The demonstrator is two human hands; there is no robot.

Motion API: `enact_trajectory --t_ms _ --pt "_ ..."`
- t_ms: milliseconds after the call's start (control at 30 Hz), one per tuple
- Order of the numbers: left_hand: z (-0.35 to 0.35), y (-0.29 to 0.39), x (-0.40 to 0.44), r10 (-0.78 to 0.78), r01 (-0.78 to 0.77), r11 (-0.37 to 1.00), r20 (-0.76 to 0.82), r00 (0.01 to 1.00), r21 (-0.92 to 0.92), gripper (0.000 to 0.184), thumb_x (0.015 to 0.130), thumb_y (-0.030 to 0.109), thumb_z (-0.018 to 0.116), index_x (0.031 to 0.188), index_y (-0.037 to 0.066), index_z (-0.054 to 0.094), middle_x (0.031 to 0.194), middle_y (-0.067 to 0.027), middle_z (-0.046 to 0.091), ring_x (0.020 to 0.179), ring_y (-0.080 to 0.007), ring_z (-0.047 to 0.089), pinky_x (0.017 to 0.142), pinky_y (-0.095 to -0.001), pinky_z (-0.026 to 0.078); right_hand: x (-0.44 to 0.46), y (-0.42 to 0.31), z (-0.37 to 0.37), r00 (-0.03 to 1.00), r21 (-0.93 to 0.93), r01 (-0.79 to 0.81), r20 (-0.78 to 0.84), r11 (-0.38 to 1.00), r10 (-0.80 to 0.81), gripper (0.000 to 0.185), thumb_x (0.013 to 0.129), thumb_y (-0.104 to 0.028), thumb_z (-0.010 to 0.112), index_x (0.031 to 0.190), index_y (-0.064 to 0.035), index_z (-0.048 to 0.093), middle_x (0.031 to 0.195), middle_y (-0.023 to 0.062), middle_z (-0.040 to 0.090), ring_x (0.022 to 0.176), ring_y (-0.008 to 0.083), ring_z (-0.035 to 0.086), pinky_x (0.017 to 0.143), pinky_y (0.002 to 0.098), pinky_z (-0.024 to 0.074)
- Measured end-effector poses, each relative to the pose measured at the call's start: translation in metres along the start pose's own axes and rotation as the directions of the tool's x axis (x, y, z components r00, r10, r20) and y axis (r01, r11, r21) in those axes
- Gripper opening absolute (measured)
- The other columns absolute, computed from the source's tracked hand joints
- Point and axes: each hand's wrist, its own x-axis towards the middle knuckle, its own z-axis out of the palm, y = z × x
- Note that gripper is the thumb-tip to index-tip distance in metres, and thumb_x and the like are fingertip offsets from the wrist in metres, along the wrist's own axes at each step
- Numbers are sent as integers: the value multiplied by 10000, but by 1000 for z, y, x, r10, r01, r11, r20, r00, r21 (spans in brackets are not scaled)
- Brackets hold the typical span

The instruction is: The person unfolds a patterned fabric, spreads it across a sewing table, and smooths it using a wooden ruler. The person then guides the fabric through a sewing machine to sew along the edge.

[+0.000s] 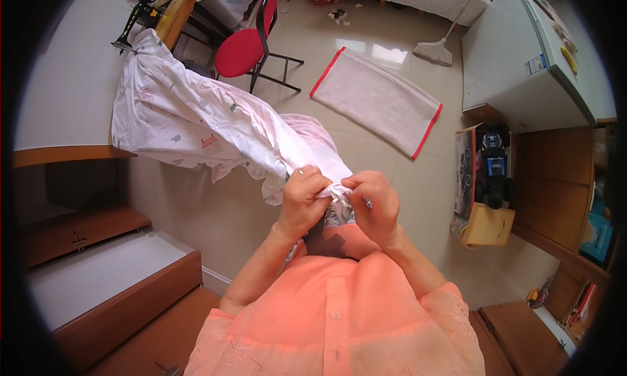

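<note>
A long white and pink printed cloth (pixel 215 118) stretches from the sewing machine (pixel 140 14) at the upper left down to my hands in the middle of the view. My left hand (pixel 304 200) is closed on the gathered end of the cloth, its fingers curled in. Close beside it on the right, my right hand (pixel 375 203) pinches the same bunched edge between thumb and fingers. A short twisted piece of the cloth shows between the two hands. The far end of the cloth lies by the machine on its wooden table (pixel 175 20).
A red chair (pixel 241 53) stands beyond the cloth. A pale mat with red ends (pixel 377 102) lies on the tiled floor, with a mop (pixel 433 52) behind it. At the right are a white refrigerator (pixel 506 62) and a box (pixel 465 173) holding dark items. An open drawer (pixel 111 278) is at lower left.
</note>
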Motion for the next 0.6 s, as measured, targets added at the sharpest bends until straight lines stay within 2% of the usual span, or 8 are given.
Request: enact_trajectory --t_ms 33,67,100,200,233,333,533,600 --pt "-2 0 7 2 -1 1000 18 1000 -26 106 667 -17 669 751 27 621 628 -69 530 617 -237 541 562 -312 418 -5 0 2 958 239 -278 6 930 285 182 758 42 654 876 -18 529 860 64 614 757 179 601 624 275 485" --pt "-4 1 11 3 -1 999 33 999 -52 97 677 -6 677 750 26 622 637 -73 534 626 -239 546 570 -312 424 -12 -2 3 840 453 -511 82 731 537 158 796 24 640 898 -14 526 862 59 617 765 154 601 631 265 488" --pt "-6 -4 10 -106 124 981 126 986 -147 81 750 39 698 781 13 629 684 -40 571 636 -159 558 580 -278 437 -17 -1 4 662 608 -666 217 431 717 136 833 6 626 920 -11 523 864 53 620 772 130 601 638 254 490" --pt "-14 -9 7 -368 564 753 495 787 -339 120 813 90 697 826 -12 634 739 -11 606 680 -71 551 595 -232 442 -21 9 -6 470 627 -776 513 60 718 118 896 -76 596 953 -9 519 883 41 617 790 75 580 662 225 487" --pt "-11 -16 3 -341 616 654 557 758 -438 156 837 109 689 864 -34 634 797 -15 627 721 -34 544 591 -200 434 -22 9 -9 411 623 -777 606 -86 681 193 881 -121 632 993 -4 526 886 42 619 780 84 583 675 220 479" --pt "-10 -15 4 -312 652 596 614 725 -468 140 829 96 689 859 -30 635 794 -25 634 728 -43 554 599 -200 441 -8 -8 -15 320 607 -771 630 -192 708 240 871 -158 658 1011 1 546 887 36 618 775 72 575 667 211 471" --pt "-8 -5 10 -333 661 640 633 699 -392 70 803 53 673 825 3 630 759 -12 620 726 -72 567 656 -240 439 -20 -2 -20 457 499 -848 513 181 727 110 857 -80 649 912 -4 591 858 32 613 754 90 574 652 230 472" --pt "-6 -4 9 -157 290 933 488 859 -211 78 732 0 653 787 34 609 755 -27 586 760 -147 563 707 -293 421 -28 -2 -18 713 421 -698 329 580 619 105 805 -15 657 884 -6 589 821 53 600 726 128 582 632 252 471"
